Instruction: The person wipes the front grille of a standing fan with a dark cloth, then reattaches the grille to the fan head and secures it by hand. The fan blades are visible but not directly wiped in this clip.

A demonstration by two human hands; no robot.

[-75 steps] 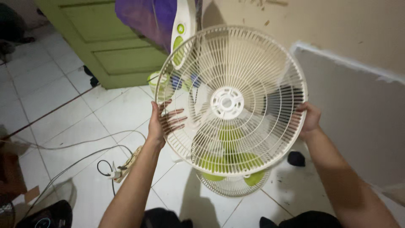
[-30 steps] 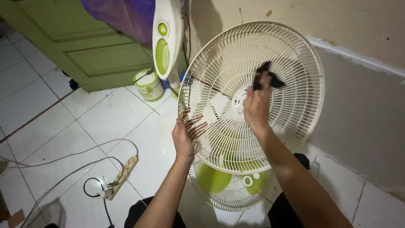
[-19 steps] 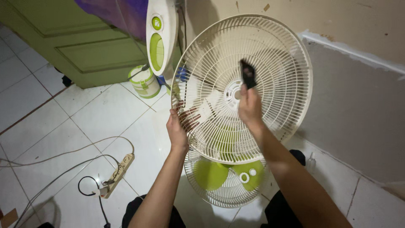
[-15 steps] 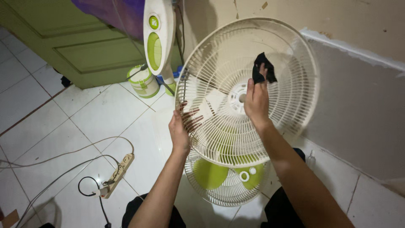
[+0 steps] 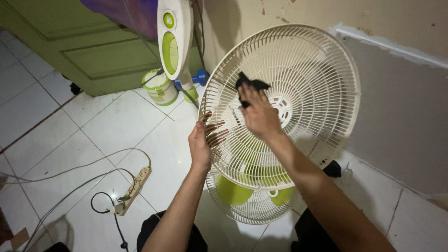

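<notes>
The left hand [image 5: 200,144] is gripping the white fan cover [image 5: 308,60] by its rim, and the right hand [image 5: 259,114] is pinching a black cloth [image 5: 249,85] against the bars.

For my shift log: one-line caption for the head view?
Left hand grips round cream plastic fan grille; right hand presses small black cloth against it.

Tiled floor [image 5: 93,126] (power strip [image 5: 135,184], cables [image 5: 70,170])
</notes>
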